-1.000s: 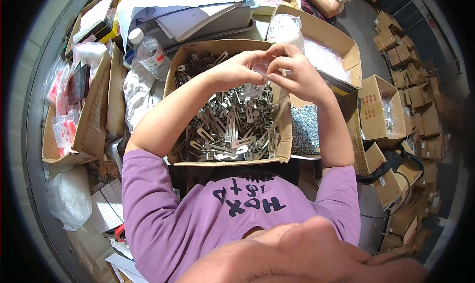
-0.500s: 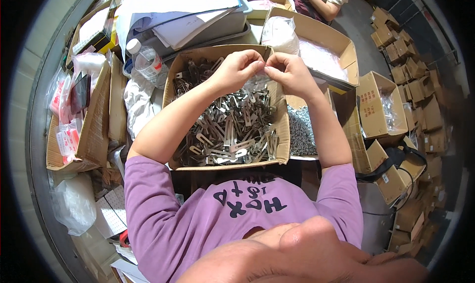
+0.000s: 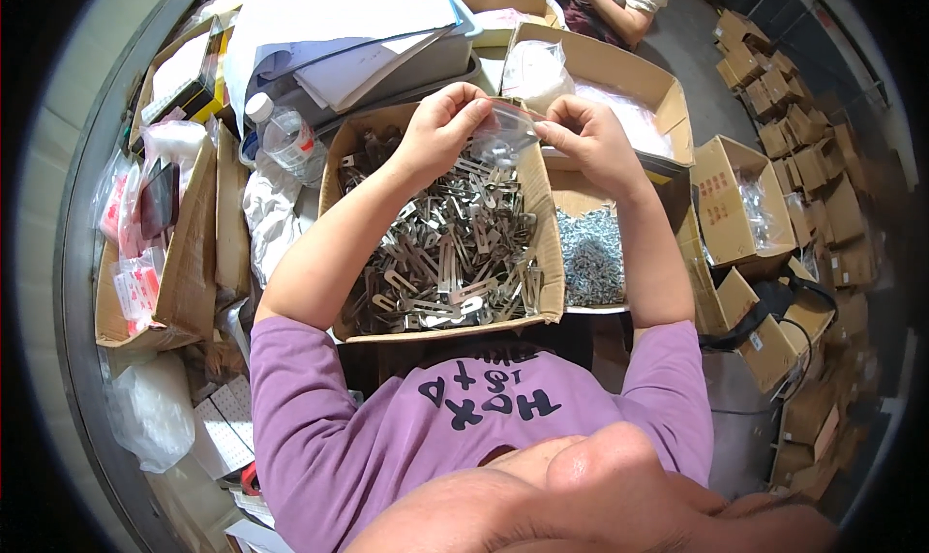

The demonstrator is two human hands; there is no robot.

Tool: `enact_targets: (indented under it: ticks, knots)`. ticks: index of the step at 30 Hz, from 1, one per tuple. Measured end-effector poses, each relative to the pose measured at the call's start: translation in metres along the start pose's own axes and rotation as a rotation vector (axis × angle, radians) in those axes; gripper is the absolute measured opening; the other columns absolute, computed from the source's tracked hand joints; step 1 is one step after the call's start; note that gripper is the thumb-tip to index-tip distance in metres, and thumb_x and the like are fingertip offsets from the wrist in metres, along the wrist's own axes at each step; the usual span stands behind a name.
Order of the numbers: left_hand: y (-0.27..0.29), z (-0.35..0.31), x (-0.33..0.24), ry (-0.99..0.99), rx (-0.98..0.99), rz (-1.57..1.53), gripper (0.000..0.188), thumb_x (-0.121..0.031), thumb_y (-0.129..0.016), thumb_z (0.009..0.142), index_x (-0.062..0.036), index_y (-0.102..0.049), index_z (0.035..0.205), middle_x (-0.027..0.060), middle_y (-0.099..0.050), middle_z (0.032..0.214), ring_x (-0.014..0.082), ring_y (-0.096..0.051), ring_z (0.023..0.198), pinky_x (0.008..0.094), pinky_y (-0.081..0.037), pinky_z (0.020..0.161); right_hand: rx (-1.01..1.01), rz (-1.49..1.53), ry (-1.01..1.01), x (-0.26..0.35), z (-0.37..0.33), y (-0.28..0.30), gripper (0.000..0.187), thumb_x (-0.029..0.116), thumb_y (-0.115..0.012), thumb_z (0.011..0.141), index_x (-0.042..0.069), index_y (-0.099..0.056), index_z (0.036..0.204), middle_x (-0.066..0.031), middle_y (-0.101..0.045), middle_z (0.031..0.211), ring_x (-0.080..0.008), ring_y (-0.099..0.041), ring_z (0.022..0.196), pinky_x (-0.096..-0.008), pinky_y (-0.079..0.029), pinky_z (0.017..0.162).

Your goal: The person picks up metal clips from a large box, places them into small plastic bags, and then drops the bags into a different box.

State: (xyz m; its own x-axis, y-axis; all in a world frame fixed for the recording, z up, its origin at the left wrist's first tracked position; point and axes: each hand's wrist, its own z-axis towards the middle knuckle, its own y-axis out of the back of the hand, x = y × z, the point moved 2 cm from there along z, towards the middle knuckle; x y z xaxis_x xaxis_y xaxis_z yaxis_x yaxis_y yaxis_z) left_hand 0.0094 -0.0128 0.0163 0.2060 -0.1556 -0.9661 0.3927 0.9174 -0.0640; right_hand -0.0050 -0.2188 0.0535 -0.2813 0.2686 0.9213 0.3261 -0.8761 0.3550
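A small clear zip bag (image 3: 500, 135) is stretched between my two hands above the far side of an open cardboard box (image 3: 552, 253). My left hand (image 3: 447, 127) pinches one top corner of the bag. The other end of its reddish zip edge is pinched by my right hand (image 3: 588, 139). Something clear or shiny shows at the bag's lower part, too small to make out. Below, the box holds a heap of flat metal clip-like pieces (image 3: 450, 248). To its right, under my right forearm, lies a pile of small silvery metal parts (image 3: 592, 258) in a shallow box.
A plastic bottle (image 3: 288, 142) stands left of the clip box, near a grey bin (image 3: 387, 93) topped with papers. Boxes with plastic bags (image 3: 160, 253) line the left. A carton (image 3: 668, 98) stands far right; another person (image 3: 614, 6) sits beyond. Cartons (image 3: 813, 176) are stacked at right.
My hands have moved apart, from nearly touching to stretching the zip bag's top edge between them. The bag now shows clearly.
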Motion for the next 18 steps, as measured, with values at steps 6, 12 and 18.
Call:
enact_targets:
  ticks: [6, 12, 18]
  knots:
    - [0.006, -0.002, 0.008, 0.102, -0.070, -0.053, 0.018, -0.020, -0.056, 0.093, -0.0032, -0.055, 0.099, 0.0028, -0.059, 0.087, 0.0111, -0.060, 0.085, 0.0262, -0.049, 0.081, -0.171, 0.012, 0.097, 0.001, -0.023, 0.045, 0.016, 0.016, -0.067, 0.083, 0.003, -0.058, 0.078, 0.0041, -0.054, 0.072, -0.0033, -0.046, 0.066, -0.0201, -0.038, 0.059]
    - [-0.007, -0.002, 0.004, 0.090, 0.048, -0.123, 0.020, -0.019, -0.057, 0.092, -0.0034, -0.053, 0.104, 0.0010, -0.058, 0.088, 0.0096, -0.058, 0.086, 0.0253, -0.047, 0.082, -0.803, -0.208, 0.018, 0.016, -0.105, 0.180, 0.013, 0.013, -0.063, 0.086, 0.003, -0.060, 0.079, 0.0046, -0.053, 0.071, -0.0036, -0.044, 0.065, -0.0182, -0.036, 0.059]
    - [-0.010, -0.006, 0.003, 0.127, 0.084, -0.082, 0.021, -0.014, -0.058, 0.091, 0.0009, -0.052, 0.105, 0.0034, -0.058, 0.094, 0.0093, -0.055, 0.088, 0.0258, -0.047, 0.083, -1.022, -0.803, -0.121, -0.045, -0.108, 0.234, 0.022, 0.023, -0.067, 0.084, 0.002, -0.063, 0.079, -0.0033, -0.061, 0.068, -0.0091, -0.052, 0.060, -0.0264, -0.043, 0.056]
